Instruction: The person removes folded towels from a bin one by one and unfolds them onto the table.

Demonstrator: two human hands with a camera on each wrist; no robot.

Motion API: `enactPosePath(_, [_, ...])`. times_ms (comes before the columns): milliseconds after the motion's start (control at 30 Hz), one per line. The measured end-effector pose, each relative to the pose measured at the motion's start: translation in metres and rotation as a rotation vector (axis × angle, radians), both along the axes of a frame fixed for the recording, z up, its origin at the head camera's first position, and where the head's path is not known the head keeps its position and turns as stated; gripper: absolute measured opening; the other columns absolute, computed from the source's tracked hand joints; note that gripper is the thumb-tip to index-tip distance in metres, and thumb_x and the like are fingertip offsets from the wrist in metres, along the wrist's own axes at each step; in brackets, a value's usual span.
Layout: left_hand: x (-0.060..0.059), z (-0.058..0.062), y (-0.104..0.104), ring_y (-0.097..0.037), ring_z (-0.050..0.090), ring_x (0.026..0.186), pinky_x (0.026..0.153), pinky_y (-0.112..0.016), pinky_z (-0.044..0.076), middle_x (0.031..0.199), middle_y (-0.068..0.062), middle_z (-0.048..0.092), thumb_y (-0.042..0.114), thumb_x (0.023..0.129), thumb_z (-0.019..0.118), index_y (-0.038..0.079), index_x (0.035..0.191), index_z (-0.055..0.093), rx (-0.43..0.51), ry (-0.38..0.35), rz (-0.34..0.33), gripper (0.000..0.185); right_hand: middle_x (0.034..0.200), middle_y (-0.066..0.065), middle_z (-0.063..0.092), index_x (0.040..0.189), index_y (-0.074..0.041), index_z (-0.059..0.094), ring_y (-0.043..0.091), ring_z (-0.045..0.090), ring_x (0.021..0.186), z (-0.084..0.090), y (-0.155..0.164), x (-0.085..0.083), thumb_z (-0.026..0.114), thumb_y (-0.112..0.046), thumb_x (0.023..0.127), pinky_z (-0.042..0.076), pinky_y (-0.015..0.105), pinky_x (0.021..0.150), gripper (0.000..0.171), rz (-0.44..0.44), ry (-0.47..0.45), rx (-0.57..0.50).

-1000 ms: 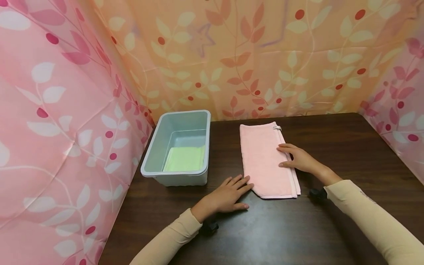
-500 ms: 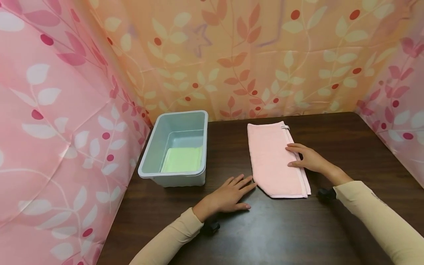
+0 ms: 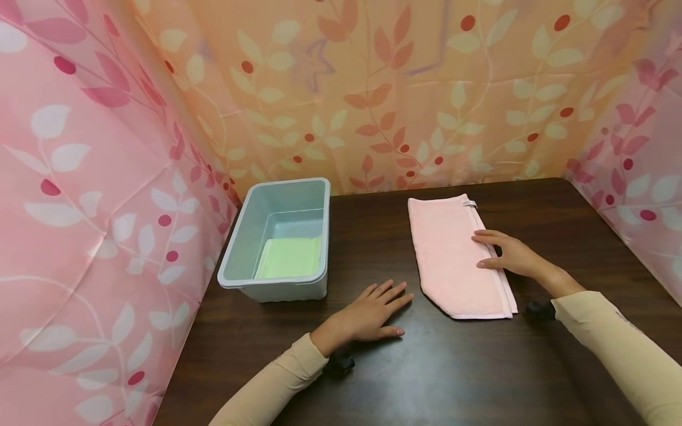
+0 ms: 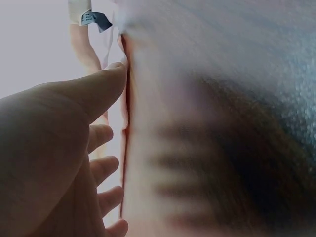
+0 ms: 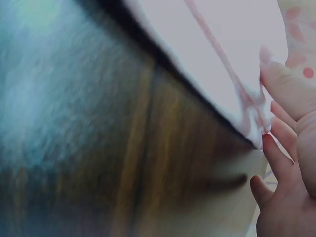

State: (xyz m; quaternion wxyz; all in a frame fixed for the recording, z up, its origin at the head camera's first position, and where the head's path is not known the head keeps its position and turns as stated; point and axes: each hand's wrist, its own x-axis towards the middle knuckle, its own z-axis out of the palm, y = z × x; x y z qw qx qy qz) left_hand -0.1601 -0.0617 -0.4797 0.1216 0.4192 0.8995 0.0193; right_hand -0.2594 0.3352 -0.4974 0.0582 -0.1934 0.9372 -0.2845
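Observation:
A folded pink towel (image 3: 453, 254) lies lengthwise on the dark wooden table (image 3: 453, 367). My right hand (image 3: 498, 251) rests flat on the towel's right edge with its fingers extended. The right wrist view shows those fingertips (image 5: 276, 148) against the towel's hem (image 5: 222, 39). My left hand (image 3: 373, 307) lies flat on the table, its fingers pointing at the towel's near left corner, a small gap away. The left wrist view is blurred and shows my left hand (image 4: 59, 148) with straight fingers, holding nothing.
A pale blue plastic bin (image 3: 234, 260) stands at the table's left side with a folded green cloth (image 3: 290, 257) on its bottom. Leaf-patterned curtains (image 3: 106, 177) close in the left, back and right sides.
The pink towel has slid to the right under my right hand, away from the bin. A gap has opened between it and my left fingertips. My left hand has stayed put.

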Motion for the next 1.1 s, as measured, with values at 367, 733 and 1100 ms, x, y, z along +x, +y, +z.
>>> enactPosePath(367, [-0.004,-0.001,0.000,-0.025,0.017,0.156,0.124,-0.050,0.022,0.168,-0.001,0.015,0.055,0.100,0.046,0.025,0.160,0.017,0.051,0.009,-0.063,0.072,0.127,0.028,0.062,0.133,0.000,0.060,0.045,0.059,0.116,0.015,-0.012,-0.035,0.078,-0.032,0.086,0.050,0.054,0.095,0.060,-0.233,0.078,-0.103])
enactPosePath(733, [-0.010,-0.003,0.006,-0.026,0.017,0.156,0.124,-0.050,0.023,0.168,-0.001,0.015,0.055,0.100,0.046,0.026,0.160,0.016,0.065,0.032,-0.086,0.073,0.117,0.030,0.067,0.127,0.006,0.062,0.042,0.066,0.103,0.023,-0.020,-0.089,0.072,-0.029,0.091,0.053,0.023,0.073,0.052,-0.323,0.091,-0.094])
enactPosePath(1100, [-0.014,0.000,0.008,-0.027,0.017,0.156,0.124,-0.049,0.023,0.169,-0.001,0.015,0.054,0.100,0.046,0.025,0.160,0.017,0.066,0.031,-0.084,0.072,0.124,0.034,0.061,0.127,0.009,0.059,0.047,0.055,0.111,0.020,-0.028,-0.121,0.065,-0.031,0.095,0.044,0.059,0.100,0.053,-0.401,-0.024,-0.025])
